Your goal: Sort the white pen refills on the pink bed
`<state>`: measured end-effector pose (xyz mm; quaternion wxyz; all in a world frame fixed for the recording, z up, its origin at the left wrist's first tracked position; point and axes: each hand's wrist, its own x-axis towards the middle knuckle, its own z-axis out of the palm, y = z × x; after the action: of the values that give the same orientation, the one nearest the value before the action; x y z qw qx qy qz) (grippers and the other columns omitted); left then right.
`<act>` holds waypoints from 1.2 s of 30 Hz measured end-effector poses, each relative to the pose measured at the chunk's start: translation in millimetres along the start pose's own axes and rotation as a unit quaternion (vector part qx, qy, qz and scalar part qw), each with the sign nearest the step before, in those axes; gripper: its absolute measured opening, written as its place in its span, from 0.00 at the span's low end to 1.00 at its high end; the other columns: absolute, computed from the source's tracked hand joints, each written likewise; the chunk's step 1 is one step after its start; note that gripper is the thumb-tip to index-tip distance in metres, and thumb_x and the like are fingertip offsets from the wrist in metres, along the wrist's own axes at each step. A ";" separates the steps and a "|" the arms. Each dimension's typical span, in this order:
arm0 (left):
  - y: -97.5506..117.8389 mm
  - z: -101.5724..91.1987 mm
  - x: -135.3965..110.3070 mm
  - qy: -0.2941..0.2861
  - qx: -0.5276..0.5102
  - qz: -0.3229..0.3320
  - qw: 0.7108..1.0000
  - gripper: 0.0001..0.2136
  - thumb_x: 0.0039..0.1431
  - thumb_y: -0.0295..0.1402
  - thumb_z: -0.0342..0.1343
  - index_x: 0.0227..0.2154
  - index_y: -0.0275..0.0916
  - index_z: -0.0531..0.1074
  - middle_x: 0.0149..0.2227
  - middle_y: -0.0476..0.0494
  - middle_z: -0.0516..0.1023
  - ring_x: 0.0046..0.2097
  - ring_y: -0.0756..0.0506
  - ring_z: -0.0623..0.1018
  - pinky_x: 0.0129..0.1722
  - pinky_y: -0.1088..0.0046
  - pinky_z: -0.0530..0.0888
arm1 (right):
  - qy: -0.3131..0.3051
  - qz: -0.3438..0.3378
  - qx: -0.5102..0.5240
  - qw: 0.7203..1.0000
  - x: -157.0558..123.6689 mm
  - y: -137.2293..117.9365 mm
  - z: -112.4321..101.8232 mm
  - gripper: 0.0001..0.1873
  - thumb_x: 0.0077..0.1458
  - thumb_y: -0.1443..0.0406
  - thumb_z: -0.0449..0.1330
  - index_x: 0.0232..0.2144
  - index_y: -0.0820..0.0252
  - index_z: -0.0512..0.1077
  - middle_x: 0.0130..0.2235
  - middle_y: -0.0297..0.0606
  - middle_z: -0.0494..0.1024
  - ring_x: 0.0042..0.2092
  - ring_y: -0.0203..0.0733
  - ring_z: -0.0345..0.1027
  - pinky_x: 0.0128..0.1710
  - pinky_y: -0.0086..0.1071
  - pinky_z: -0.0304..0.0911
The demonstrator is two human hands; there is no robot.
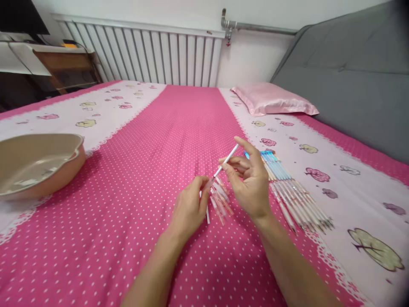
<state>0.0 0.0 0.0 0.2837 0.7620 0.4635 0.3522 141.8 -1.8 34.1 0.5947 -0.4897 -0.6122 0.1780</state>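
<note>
Holding: the right hand [252, 181] pinches a thin white pen refill [226, 161] between thumb and fingers, tilted, its upper end pointing away from the person.
Left hand: the left hand [190, 209] has its fingertips closed on a small clear cap [209, 183] at the lower end of the refill; the two hands are almost touching.
Under the hands: a few clear pen caps [220, 200] lie loose on the pink dotted bedsheet [143, 192].
Right side: a row of pens [294, 196] lies side by side on the sheet, just beside the right hand.
Far left: a beige basin [47, 170] stands on the bed, well apart from the hands.
Head of bed: a pink pillow [271, 99] by the grey headboard [351, 76].
</note>
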 end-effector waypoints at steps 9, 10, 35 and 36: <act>2.0 -0.9 -0.2 0.011 -0.023 0.000 1.000 0.09 0.63 0.36 0.43 0.41 0.40 0.64 0.36 0.45 0.75 0.36 0.47 0.74 0.33 0.72 0.68 | -0.012 -0.008 0.005 1.000 -1.3 1.3 1.0 0.26 0.55 0.67 0.54 0.56 0.49 0.57 0.38 0.34 0.77 0.41 0.39 0.72 0.42 0.35 0.69; 2.5 -1.1 -0.1 0.013 -0.031 0.002 0.999 0.09 0.62 0.35 0.44 0.41 0.40 0.65 0.36 0.45 0.75 0.36 0.47 0.74 0.34 0.71 0.68 | -0.020 -0.008 0.005 1.000 -1.6 1.9 1.2 0.26 0.55 0.67 0.55 0.56 0.49 0.58 0.37 0.34 0.77 0.41 0.39 0.72 0.41 0.35 0.69; -5.0 -2.6 3.0 0.105 -0.150 -0.109 0.977 0.07 0.60 0.32 0.47 0.38 0.36 0.65 0.38 0.41 0.74 0.39 0.46 0.75 0.40 0.67 0.70 | -0.182 0.193 -0.266 0.927 4.7 35.2 -9.1 0.05 0.47 0.67 0.60 0.30 0.57 0.75 0.30 0.36 0.78 0.32 0.41 0.71 0.30 0.31 0.62; -5.2 -2.7 3.1 0.104 -0.150 -0.109 0.977 0.07 0.60 0.32 0.47 0.38 0.36 0.65 0.38 0.41 0.74 0.39 0.46 0.75 0.39 0.67 0.70 | -0.194 0.195 -0.269 0.923 3.6 34.6 -7.8 0.04 0.46 0.67 0.61 0.29 0.57 0.75 0.29 0.36 0.78 0.32 0.41 0.71 0.30 0.30 0.61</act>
<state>-3.8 5.2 -1.5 0.3813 0.6151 0.5128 0.4619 163.0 14.1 10.2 0.2640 -0.6969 -0.6327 0.2106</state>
